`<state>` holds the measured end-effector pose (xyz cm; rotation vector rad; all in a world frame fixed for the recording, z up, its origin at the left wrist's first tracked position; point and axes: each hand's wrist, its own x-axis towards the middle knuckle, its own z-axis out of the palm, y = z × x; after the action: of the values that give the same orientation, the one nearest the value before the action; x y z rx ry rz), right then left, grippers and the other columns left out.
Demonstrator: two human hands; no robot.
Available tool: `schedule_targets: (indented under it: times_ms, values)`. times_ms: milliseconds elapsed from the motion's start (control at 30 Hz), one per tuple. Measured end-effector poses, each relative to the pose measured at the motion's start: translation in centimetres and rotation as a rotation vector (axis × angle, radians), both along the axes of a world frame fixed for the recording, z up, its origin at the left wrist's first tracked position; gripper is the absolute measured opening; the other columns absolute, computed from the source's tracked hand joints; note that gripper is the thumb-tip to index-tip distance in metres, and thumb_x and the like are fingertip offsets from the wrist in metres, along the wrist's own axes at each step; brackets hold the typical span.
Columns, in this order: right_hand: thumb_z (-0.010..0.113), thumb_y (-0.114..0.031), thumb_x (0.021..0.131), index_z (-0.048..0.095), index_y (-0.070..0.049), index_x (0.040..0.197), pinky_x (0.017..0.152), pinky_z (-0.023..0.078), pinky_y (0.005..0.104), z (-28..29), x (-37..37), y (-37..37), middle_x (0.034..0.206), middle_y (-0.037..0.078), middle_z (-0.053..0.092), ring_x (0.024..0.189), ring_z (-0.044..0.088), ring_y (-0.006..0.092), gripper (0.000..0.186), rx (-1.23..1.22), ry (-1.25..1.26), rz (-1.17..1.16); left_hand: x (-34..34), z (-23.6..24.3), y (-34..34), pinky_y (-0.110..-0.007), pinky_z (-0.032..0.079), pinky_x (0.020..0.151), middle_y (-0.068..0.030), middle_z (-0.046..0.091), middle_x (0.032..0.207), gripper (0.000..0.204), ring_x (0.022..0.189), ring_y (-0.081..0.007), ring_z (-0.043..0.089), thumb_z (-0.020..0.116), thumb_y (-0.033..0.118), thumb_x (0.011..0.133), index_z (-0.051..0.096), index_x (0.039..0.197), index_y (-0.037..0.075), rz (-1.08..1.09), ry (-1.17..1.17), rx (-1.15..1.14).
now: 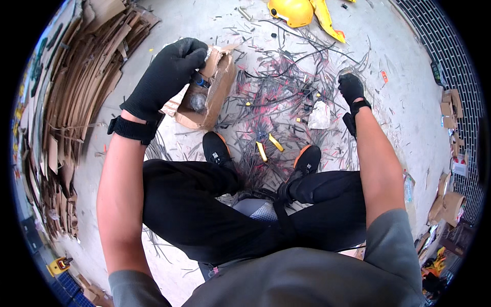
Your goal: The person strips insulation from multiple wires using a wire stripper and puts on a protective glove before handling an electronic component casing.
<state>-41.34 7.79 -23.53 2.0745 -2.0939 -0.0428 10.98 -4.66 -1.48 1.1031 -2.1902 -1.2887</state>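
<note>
Left fingers (195, 50) grasp carton (221, 94) edge; right fingers (348, 83) curled, hold unclear; cable scraps (266, 87) between, floor (399, 120) rightward.

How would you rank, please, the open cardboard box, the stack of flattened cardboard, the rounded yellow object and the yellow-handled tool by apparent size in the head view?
1. stack of flattened cardboard
2. open cardboard box
3. rounded yellow object, at the top edge
4. yellow-handled tool

- can't tell if my right fist (351, 88), right of the cardboard box (223, 94), holds anything
- yellow helmet (292, 12) beyond the box, rightward: top's cut off
</note>
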Motion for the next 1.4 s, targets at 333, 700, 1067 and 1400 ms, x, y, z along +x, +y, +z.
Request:
schedule_targets:
  times_ms: [333, 700, 1067, 1400]
  values:
    - [0.058, -0.032, 0.087, 0.068, -0.008, 0.088, 0.083, 0.05, 0.0459, -6.4, 2.9, 2.0, 0.096, 0.018, 0.068, 0.094, 0.064, 0.0371, 0.026, 0.298, -0.429, -0.406, -0.7, -1.9, 0.8, -0.038, 0.05, 0.089, -0.022, 0.062, 0.115, 0.038, 0.104, -0.0313, 0.064, 0.06, 0.021, 0.094, 0.055, 0.124, -0.002, -0.148, -0.33, -0.542]
    - [0.061, -0.038, 0.086, 0.065, -0.007, 0.111, 0.088, 0.049, 0.0468, -7.0, 7.3, -6.2, 0.105, 0.018, 0.068, 0.099, 0.063, 0.0376, 0.04, -0.059, -0.496, -0.256, -1.7, -1.8, 1.0, -0.032, 0.053, 0.071, -0.0163, 0.066, 0.102, 0.039, 0.078, -0.0183, 0.064, 0.063, 0.012, 0.093, 0.053, 0.129, 0.0, -0.155, -0.361, -0.336]
    - [0.046, -0.009, 0.088, 0.061, -0.017, 0.123, 0.089, 0.05, 0.044, -12.1, 22.8, -10.6, 0.114, 0.016, 0.065, 0.105, 0.062, 0.0338, 0.039, 0.263, -0.552, 0.006, -3.5, -0.8, 0.9, -0.032, 0.052, 0.075, -0.015, 0.066, 0.101, 0.035, 0.082, -0.018, 0.064, 0.063, 0.012, 0.092, 0.056, 0.125, 0.001, -0.118, -0.434, -0.215]
    - [0.056, -0.01, 0.089, 0.062, -0.004, 0.103, 0.084, 0.049, 0.0434, -2.6, 17.9, -10.5, 0.102, 0.017, 0.062, 0.097, 0.06, 0.0363, 0.017, -0.067, -0.724, 0.4, -3.8, -0.8, 1.0, -0.037, 0.049, 0.09, -0.0218, 0.062, 0.112, 0.036, 0.102, -0.029, 0.063, 0.062, 0.012, 0.092, 0.054, 0.125, 0.0, -0.168, -0.314, -0.367]
